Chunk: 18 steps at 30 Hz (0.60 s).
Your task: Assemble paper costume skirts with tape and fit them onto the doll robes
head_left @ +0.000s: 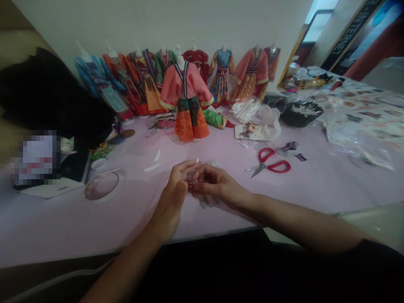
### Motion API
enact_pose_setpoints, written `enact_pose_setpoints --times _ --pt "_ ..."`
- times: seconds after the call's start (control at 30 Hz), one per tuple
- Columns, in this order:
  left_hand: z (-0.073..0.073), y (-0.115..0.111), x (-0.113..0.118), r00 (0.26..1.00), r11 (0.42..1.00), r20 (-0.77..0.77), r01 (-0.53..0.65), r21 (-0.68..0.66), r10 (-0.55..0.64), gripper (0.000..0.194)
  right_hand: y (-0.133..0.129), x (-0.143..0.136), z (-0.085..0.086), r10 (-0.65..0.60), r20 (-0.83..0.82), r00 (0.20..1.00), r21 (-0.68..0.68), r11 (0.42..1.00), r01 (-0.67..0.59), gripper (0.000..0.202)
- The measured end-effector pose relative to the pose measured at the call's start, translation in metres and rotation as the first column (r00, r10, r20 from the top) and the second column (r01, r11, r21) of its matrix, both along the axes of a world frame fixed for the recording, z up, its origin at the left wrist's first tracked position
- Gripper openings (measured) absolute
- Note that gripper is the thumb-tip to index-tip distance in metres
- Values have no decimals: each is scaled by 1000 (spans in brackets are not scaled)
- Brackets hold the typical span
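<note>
Red patterned strip was pinched between the fingers of the left hand and right hand, presumably because so small a piece needed steadying.

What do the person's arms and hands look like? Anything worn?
Left hand and right hand: both gloveless. Forearms bare, no watch, bracelet, markings or cables showing. A dark sleeve on the right arm ends about the elbow; no left sleeve is in view.

two hands, nine dolls
</note>
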<state>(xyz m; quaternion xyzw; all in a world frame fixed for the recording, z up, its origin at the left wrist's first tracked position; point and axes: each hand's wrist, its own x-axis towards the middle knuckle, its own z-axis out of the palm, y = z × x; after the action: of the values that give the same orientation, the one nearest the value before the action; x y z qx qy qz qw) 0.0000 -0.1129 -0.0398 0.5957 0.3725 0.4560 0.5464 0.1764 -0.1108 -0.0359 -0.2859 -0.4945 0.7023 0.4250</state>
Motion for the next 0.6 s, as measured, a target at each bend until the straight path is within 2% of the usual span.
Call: enact_pose_setpoints --times 0.27,0.6 --pt "6 -2 2 996 997 87 10 -71 -4 64 0 -1 2 -10 -27 1000 11 1000 10 22" --pt "26 -14 6 995 993 98 47 -108 -37 64 -2 -3 2 -37 -28 999 25 999 38 25"
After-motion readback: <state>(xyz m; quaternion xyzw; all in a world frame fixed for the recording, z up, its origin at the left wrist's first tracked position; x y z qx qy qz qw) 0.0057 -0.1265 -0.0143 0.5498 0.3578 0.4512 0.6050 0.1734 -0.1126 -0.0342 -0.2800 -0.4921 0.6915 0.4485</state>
